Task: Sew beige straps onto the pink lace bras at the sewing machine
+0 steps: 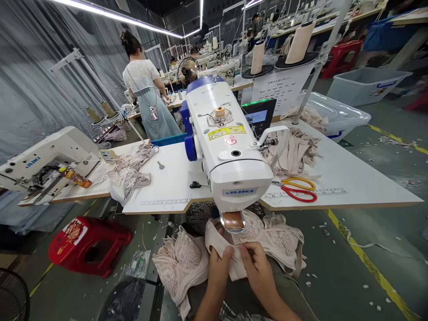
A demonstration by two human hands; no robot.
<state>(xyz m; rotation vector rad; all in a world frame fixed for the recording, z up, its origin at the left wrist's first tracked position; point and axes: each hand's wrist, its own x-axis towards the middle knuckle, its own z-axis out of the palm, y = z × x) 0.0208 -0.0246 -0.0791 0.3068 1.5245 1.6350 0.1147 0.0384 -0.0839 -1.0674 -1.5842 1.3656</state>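
Note:
My left hand (219, 266) and my right hand (257, 264) pinch the same piece of pale pink lace fabric (230, 249) on my lap, fingers closed on its folded edge. More of the lace garment (182, 261) spreads to the left and right over my knees. Just above the hands hangs the head of a white sewing machine (227, 147), with its brown-taped end (233, 221) close over the fabric.
Red and yellow scissors (297, 188) lie on the white table (351, 178) to the right, behind them a heap of pink pieces (294, 149). Another fabric pile (130, 171) lies left. A red stool (88, 245) stands on the floor. A person (147, 89) works farther back.

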